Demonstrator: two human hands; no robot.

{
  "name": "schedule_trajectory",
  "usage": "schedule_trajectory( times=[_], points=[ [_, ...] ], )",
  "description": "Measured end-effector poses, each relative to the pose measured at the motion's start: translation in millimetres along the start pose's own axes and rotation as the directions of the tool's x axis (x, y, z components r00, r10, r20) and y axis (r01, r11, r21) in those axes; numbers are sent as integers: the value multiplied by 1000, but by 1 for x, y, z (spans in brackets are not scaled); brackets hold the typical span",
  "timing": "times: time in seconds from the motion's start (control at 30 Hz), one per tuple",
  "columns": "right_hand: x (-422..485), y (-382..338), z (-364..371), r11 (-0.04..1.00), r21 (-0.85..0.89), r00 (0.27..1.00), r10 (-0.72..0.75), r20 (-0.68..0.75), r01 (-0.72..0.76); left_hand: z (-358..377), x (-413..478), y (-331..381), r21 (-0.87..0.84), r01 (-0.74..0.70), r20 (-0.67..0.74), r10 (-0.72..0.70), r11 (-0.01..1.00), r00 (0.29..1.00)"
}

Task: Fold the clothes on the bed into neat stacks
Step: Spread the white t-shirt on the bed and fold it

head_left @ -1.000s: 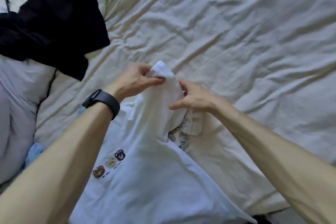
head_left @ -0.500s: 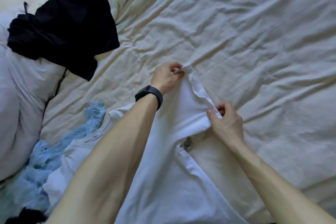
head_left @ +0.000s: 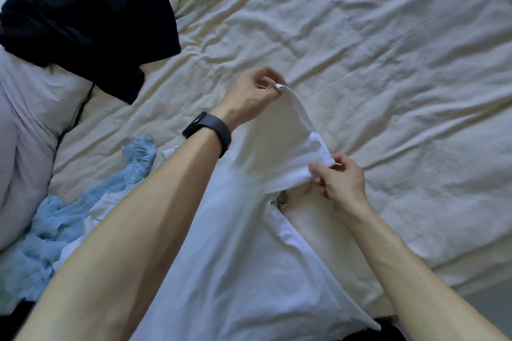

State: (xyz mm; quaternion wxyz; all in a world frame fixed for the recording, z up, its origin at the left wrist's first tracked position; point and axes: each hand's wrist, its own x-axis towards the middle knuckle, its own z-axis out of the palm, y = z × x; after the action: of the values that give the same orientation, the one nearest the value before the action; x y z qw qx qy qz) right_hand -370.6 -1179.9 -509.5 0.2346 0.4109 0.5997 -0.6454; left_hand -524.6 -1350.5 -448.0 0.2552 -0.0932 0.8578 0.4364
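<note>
Our left hand (head_left: 249, 97) and right hand (head_left: 342, 183) each pinch the white cotton T-shirt (head_left: 235, 243), spread on the wrinkled cream bedsheet (head_left: 360, 50) before us, and we judge folding barely begun, with the crumpled black garment (head_left: 97, 14) and pale-blue knit (head_left: 69, 216) unfolded and no stack visible.

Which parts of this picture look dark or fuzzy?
Head view: the black garment is a dark patch with smeared edges; a soft shadow falls on the white shirt below the left hand; the cream bedsheet is evenly lit, without glare.
</note>
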Motion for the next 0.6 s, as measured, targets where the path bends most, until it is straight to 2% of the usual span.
schedule_trajectory(
  times=[0.07, 0.13, 0.2, 0.23, 0.27, 0.3, 0.33, 0.37, 0.4, 0.43, 0.47, 0.53, 0.6],
  points=[
    [-24, -4, 16, 972, 225, 997, -72, -4, 71, -28, -35, -3, -185, -48, -77, 34, 982, 996],
    [-57, 4, 36, 936, 264, 972, -227, -54, 233, -63, -84, -18, -330, -79, -162, 26, 941, 986],
    [-94, 24, 53, 886, 85, 889, -452, -72, 457, -94, -140, -49, -389, -46, -235, -51, 920, 971],
    [-111, 39, 59, 824, -53, 824, -566, -21, 565, -105, -169, -70, -379, 7, -269, -117, 925, 956],
    [-126, 57, 63, 743, -164, 760, -645, 80, 648, -112, -196, -94, -343, 72, -297, -181, 937, 938],
    [-137, 76, 66, 693, -247, 735, -635, 236, 678, -116, -222, -121, -269, 163, -309, -245, 949, 919],
    [-146, 94, 68, 671, -328, 741, -536, 404, 664, -117, -246, -150, -155, 280, -290, -314, 947, 904],
    [-154, 111, 67, 651, -427, 755, -376, 537, 628, -115, -266, -175, -7, 403, -234, -394, 915, 889],
    [-159, 127, 65, 621, -514, 767, -238, 595, 592, -111, -282, -195, 145, 496, -165, -473, 856, 865],
    [-161, 138, 63, 617, -565, 795, -174, 581, 548, -108, -291, -212, 253, 540, -121, -527, 803, 841],
    [-161, 144, 62, 650, -583, 841, -170, 513, 487, -106, -291, -223, 273, 550, -114, -541, 789, 833],
    [-155, 141, 63, 767, -562, 944, -178, 277, 309, -102, -267, -229, 158, 512, -159, -490, 844, 857],
    [-141, 129, 68, 925, -365, 992, -73, 99, 105, -92, -226, -215, 20, 458, -209, -444, 889, 871]
  ],
)
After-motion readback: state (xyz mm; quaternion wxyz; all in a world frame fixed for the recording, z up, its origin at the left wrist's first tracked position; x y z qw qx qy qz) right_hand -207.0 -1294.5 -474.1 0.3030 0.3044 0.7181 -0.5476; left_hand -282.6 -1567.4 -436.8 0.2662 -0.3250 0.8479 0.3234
